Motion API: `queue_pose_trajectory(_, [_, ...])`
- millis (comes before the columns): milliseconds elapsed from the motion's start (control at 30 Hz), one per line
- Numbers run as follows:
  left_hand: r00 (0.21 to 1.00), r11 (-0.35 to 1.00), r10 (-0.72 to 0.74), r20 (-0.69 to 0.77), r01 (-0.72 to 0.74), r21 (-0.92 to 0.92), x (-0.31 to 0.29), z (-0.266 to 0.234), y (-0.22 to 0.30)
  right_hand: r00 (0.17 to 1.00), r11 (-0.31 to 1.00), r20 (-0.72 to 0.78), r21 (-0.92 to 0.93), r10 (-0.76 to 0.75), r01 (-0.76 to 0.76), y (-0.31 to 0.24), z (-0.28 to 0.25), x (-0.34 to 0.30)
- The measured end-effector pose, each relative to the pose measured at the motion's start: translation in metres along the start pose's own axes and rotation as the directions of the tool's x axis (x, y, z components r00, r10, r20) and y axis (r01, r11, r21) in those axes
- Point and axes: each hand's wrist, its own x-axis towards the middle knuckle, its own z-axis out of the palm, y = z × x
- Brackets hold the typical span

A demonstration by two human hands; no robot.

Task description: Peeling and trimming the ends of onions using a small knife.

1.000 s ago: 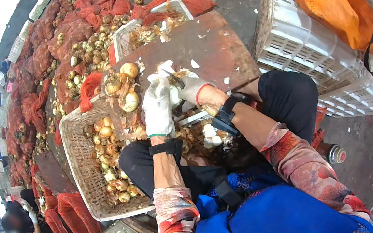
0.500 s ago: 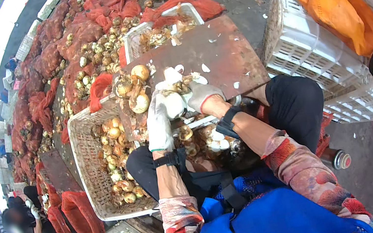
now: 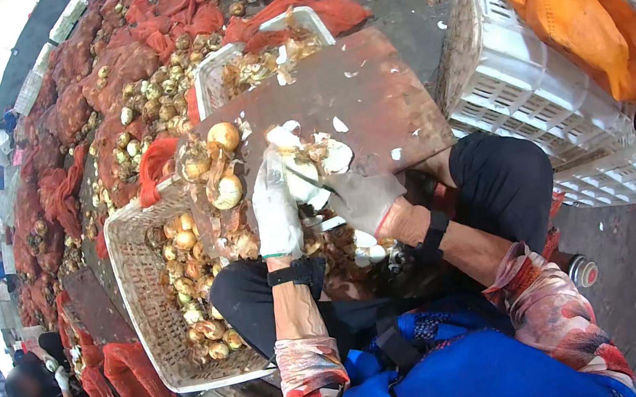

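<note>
The left hand [image 3: 275, 206] grips the white onion [image 3: 301, 181] at the near edge of the board [image 3: 379, 86], best kept steady beside the right hand [image 3: 367, 197], whose hold I cannot tell

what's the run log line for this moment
left grip: holding peeled onion | right grip: beside onion, contents unclear | brown board: unpeeled onions | left-side white crate: more unpeeled onions
</note>
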Motion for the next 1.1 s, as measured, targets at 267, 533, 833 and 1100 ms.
queue_pose_trajectory(267, [0.996, 0.988, -0.050, -0.075, 0.060, 0.140, 0.004, 0.012, 0.003, 0.991, 0.990, 0.097, -0.110, 0.095, -0.084, -0.004, -0.001, 0.014])
queue_pose_trajectory(533, [0.998, 0.969, 0.049, -0.026, -0.041, 0.242, 0.016, 0.001, -0.015, 0.936, 0.965, 0.284, -0.218, 0.208, -0.148, 0.007, 0.002, 0.054])
queue_pose_trajectory(833, [0.993, 0.983, -0.120, 0.020, 0.116, 0.139, -0.017, -0.017, 0.004, 0.939, 0.990, 0.318, -0.078, 0.134, -0.115, 0.016, -0.023, 0.020])
queue_pose_trajectory(1100, [0.990, 0.988, -0.138, -0.002, 0.138, 0.068, -0.020, -0.007, -0.008, 0.945, 0.959, 0.273, 0.165, 0.180, -0.230, 0.015, -0.022, -0.002])
